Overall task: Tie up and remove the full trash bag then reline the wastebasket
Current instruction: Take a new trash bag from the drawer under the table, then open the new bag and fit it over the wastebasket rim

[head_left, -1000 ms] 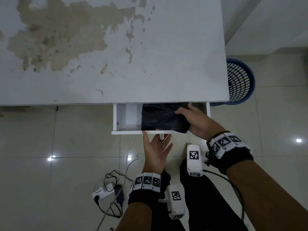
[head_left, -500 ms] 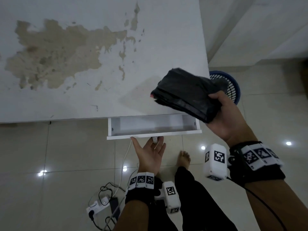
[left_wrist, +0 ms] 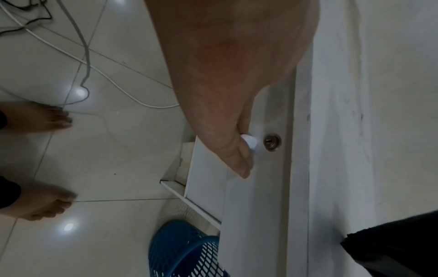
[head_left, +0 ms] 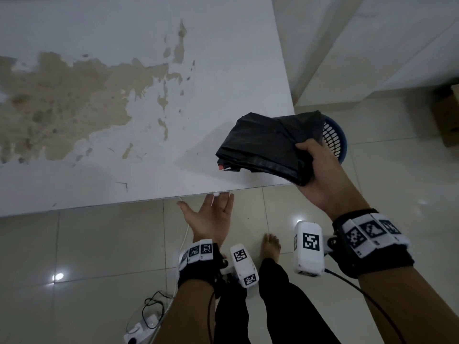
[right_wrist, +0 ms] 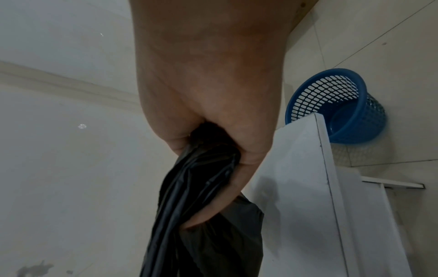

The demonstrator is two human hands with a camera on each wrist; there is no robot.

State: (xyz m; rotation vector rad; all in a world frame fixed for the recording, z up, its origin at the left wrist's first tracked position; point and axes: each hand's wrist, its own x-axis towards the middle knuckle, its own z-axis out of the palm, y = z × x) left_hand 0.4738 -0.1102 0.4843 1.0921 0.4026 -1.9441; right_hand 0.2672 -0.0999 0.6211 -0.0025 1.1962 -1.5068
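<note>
A folded stack of black trash bags (head_left: 265, 147) hangs above the white table's right front corner, gripped at its near end by my right hand (head_left: 315, 177). In the right wrist view the fingers curl round the black plastic (right_wrist: 206, 196). The blue mesh wastebasket (head_left: 335, 142) stands on the floor behind that corner; its inside (right_wrist: 331, 101) shows no liner. My left hand (head_left: 216, 212) lies palm up with straight fingers against the drawer front (left_wrist: 263, 187), and the white knob (left_wrist: 249, 142) shows between them. The drawer sits flush under the table edge.
The white table (head_left: 149, 83) with worn brown patches fills the upper left. Cables and a power strip (head_left: 146, 324) lie on the tiled floor near my bare feet (head_left: 272, 247). A cardboard box (head_left: 447, 120) stands at the far right. A keyhole (left_wrist: 272, 142) sits beside the knob.
My right hand lifted the black bags out of the drawer to above the table corner. The drawer, open before, has slid in under the table with my left hand against it.
</note>
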